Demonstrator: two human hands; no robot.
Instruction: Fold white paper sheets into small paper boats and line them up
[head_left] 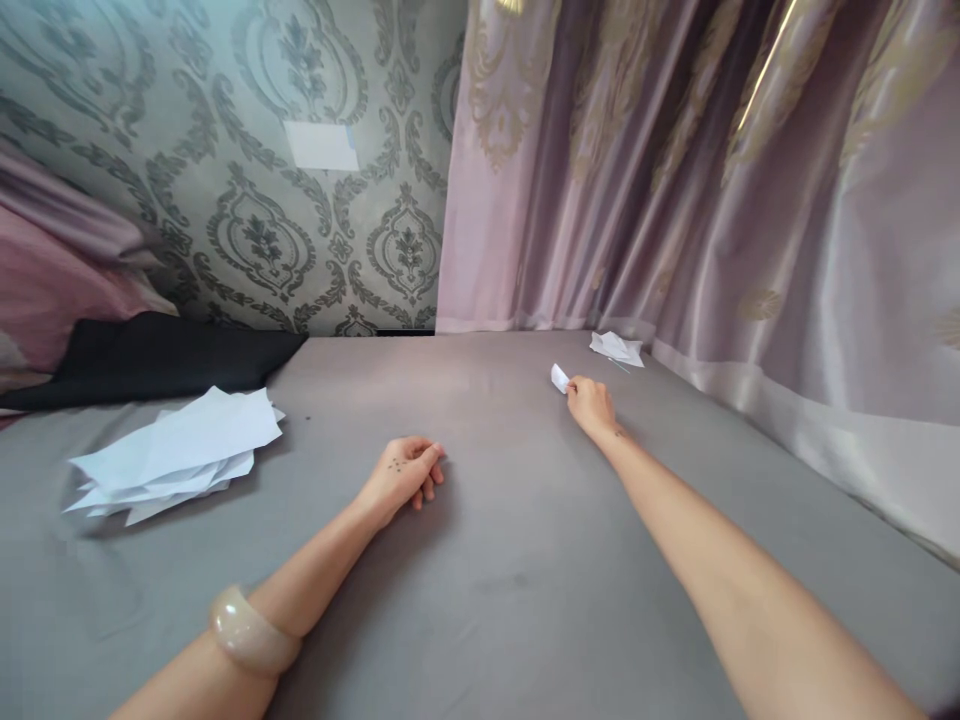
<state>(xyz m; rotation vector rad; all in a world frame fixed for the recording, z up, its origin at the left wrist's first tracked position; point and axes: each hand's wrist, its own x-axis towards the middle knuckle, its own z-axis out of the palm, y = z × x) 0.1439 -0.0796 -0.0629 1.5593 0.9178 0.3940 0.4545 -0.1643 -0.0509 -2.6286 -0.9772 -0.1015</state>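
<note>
My right hand (591, 405) reaches far forward over the grey sheet and pinches a small piece of white paper (559, 378) between thumb and fingers. The paper looks folded or curled and points away to the left. Just beyond that hand lies a small pile of white paper pieces (616, 347). My left hand (407, 472) rests on the sheet nearer to me, its fingers loosely curled in and the thumb against them, with nothing visible in it. To its left is a stack of larger, uneven white paper sheets (180, 445).
The grey sheet (480, 600) covers a broad flat surface. A black cloth (172, 355) lies at the back left beside pink fabric (60, 270). Purple curtains (675, 200) hang along the right, and patterned wallpaper (255, 230) stands behind. A thin bluish strip lies by the small pile.
</note>
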